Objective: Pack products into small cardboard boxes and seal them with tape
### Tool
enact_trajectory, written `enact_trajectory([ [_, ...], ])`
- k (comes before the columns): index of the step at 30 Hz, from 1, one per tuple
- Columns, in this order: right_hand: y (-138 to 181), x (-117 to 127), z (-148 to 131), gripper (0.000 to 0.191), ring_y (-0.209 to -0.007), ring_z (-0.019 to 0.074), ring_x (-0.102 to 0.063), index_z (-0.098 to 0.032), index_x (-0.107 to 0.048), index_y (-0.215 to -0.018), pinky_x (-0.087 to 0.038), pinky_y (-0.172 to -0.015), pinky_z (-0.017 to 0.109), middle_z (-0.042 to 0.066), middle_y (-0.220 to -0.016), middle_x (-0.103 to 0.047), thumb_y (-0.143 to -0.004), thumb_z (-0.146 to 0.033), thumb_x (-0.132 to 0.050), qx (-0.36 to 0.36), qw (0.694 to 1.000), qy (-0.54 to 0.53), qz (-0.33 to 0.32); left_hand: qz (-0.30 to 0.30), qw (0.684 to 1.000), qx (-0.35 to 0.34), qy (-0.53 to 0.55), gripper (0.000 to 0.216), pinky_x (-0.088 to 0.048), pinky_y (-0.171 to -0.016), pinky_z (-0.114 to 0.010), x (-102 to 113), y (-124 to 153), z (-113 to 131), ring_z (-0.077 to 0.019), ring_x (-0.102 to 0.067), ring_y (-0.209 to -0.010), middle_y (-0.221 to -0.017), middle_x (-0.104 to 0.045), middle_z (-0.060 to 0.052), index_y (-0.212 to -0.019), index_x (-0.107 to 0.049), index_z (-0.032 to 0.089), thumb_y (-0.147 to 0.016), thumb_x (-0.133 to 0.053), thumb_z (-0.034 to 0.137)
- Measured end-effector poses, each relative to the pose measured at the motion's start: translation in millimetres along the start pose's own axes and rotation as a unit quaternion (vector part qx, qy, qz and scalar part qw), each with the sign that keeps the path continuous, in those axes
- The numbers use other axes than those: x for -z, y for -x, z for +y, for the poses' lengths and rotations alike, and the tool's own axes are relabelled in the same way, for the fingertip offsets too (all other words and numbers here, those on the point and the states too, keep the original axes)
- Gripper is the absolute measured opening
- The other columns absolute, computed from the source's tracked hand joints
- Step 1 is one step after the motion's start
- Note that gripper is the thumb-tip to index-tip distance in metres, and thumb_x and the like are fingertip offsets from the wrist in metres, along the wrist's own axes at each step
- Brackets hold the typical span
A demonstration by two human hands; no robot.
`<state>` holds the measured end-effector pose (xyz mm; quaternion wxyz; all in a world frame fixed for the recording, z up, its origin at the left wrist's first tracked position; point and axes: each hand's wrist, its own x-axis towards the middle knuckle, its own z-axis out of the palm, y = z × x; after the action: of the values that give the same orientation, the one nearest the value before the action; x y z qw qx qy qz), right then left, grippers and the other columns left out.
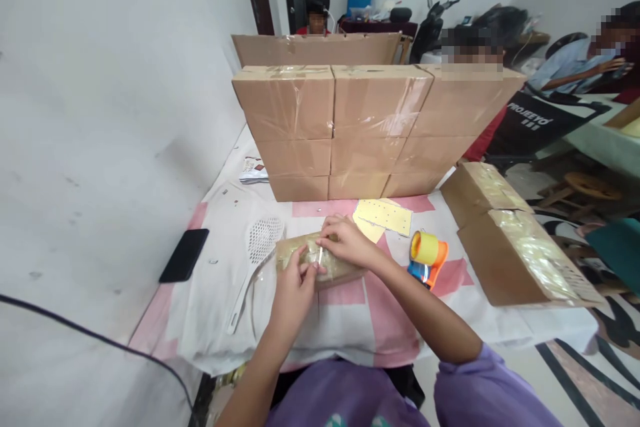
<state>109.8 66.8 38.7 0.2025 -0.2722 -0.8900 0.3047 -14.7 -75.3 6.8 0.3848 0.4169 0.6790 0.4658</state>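
Note:
A small package wrapped in shiny brownish tape point(345, 270) lies on the cloth in front of me. Over its top, a narrow white strip point(321, 255) stands between my fingertips. My right hand point(345, 240) pinches the strip's upper end from the far side. Close to the strip's lower end, my left hand point(297, 277) has thumb and fingers pressed together, its wrist toward the near edge. Left of the package rests a white slotted skimmer point(265, 240) with a long handle. To the right sits an orange and blue tape dispenser point(434, 270) with a yellow roll point(425, 248).
Taped cardboard boxes point(370, 107) form a wall at the back of the table. Yellow sheets point(385, 217) lie before it. A black phone point(184, 255) is at the left edge, with open-sided boxes point(500, 253) at the right. Other people sit beyond.

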Motion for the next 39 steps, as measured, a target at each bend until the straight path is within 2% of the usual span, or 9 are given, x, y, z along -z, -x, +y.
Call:
enact_trajectory([
  [6,-2,-8,6,0.019,-0.086,0.0179,-0.055,-0.018,-0.064,-0.071,-0.035,-0.082,0.033,0.001,-0.082,-0.065,-0.089,-0.014,-0.069,-0.001,1.0,-0.001,-0.014,-0.014,0.999,0.019,-0.022,0.058,-0.05,-0.06,-0.031,3,-6,1,-0.0204,-0.066,-0.058,-0.082,-0.079,-0.009,-0.141,-0.052,0.009,-0.091,-0.054,0.038],
  [11,-4,-10,15,0.021,-0.082,0.0184,-0.052,-0.019,-0.059,-0.073,-0.036,-0.077,0.032,0.001,-0.081,-0.061,-0.093,-0.014,-0.063,-0.003,1.0,0.013,0.005,-0.073,0.996,0.044,-0.015,0.073,-0.046,-0.055,-0.029,-1,-1,7,-0.0212,-0.065,-0.052,-0.06,-0.073,-0.001,-0.154,-0.034,0.007,-0.09,-0.055,0.035],
  [15,-8,-11,22,0.02,-0.086,0.0197,-0.052,-0.02,-0.058,-0.074,-0.037,-0.081,0.034,0.001,-0.082,-0.062,-0.093,-0.018,-0.065,0.013,1.0,0.02,-0.018,-0.052,0.997,0.042,-0.033,0.074,-0.046,-0.06,-0.03,-5,7,5,-0.0229,-0.069,-0.058,-0.06,-0.073,0.0,-0.155,-0.033,0.008,-0.09,-0.054,0.036],
  [18,-6,-12,25,0.019,-0.086,0.0192,-0.053,-0.02,-0.059,-0.077,-0.038,-0.082,0.034,0.002,-0.084,-0.062,-0.096,-0.016,-0.06,0.018,1.0,-0.017,-0.003,-0.028,0.997,0.043,-0.056,0.076,-0.046,-0.064,-0.03,-7,11,0,-0.0235,-0.069,-0.058,-0.056,-0.071,0.001,-0.155,-0.033,0.007,-0.09,-0.054,0.039],
  [22,1,-7,25,0.022,-0.085,0.0199,-0.054,-0.021,-0.059,-0.079,-0.04,-0.081,0.035,0.003,-0.085,-0.061,-0.1,-0.024,-0.055,0.077,0.992,-0.092,0.024,-0.015,0.994,0.052,-0.093,0.074,-0.046,-0.064,-0.03,-9,13,-3,-0.0233,-0.068,-0.057,-0.054,-0.071,0.002,-0.155,-0.035,0.007,-0.091,-0.053,0.039],
  [25,7,1,26,0.027,-0.083,0.02,-0.055,-0.022,-0.058,-0.078,-0.043,-0.08,0.036,0.003,-0.083,-0.059,-0.101,-0.036,-0.054,0.094,0.974,-0.191,0.078,-0.016,0.992,0.054,-0.111,0.075,-0.045,-0.065,-0.03,-8,12,-1,-0.0239,-0.069,-0.059,-0.055,-0.072,0.001,-0.155,-0.035,0.005,-0.092,-0.052,0.041],
  [28,13,8,26,0.032,-0.08,0.0199,-0.055,-0.023,-0.057,-0.074,-0.044,-0.077,0.036,0.002,-0.078,-0.057,-0.098,-0.043,-0.058,0.093,0.959,-0.258,0.078,-0.02,0.992,0.052,-0.113,0.076,-0.045,-0.065,-0.03,-8,11,1,-0.0244,-0.069,-0.059,-0.055,-0.072,0.001,-0.156,-0.034,0.005,-0.092,-0.052,0.041],
  [34,27,32,3,0.03,-0.075,0.0188,-0.053,-0.022,-0.056,-0.073,-0.043,-0.072,0.034,0.002,-0.077,-0.054,-0.098,-0.039,-0.059,0.111,0.92,-0.363,0.094,-0.032,0.987,0.068,-0.139,0.072,-0.046,-0.068,-0.032,-9,10,2,-0.0239,-0.069,-0.061,-0.058,-0.073,0.0,-0.157,-0.03,0.008,-0.095,-0.048,0.039],
  [39,10,31,-4,0.03,-0.076,0.0167,-0.053,-0.02,-0.058,-0.074,-0.041,-0.074,0.031,0.001,-0.079,-0.057,-0.098,-0.038,-0.059,0.02,0.952,-0.304,-0.019,-0.025,0.994,0.04,-0.103,0.078,-0.049,-0.072,-0.032,-11,18,-3,-0.0207,-0.068,-0.061,-0.06,-0.071,0.002,-0.16,-0.018,0.007,-0.095,-0.049,0.036],
])
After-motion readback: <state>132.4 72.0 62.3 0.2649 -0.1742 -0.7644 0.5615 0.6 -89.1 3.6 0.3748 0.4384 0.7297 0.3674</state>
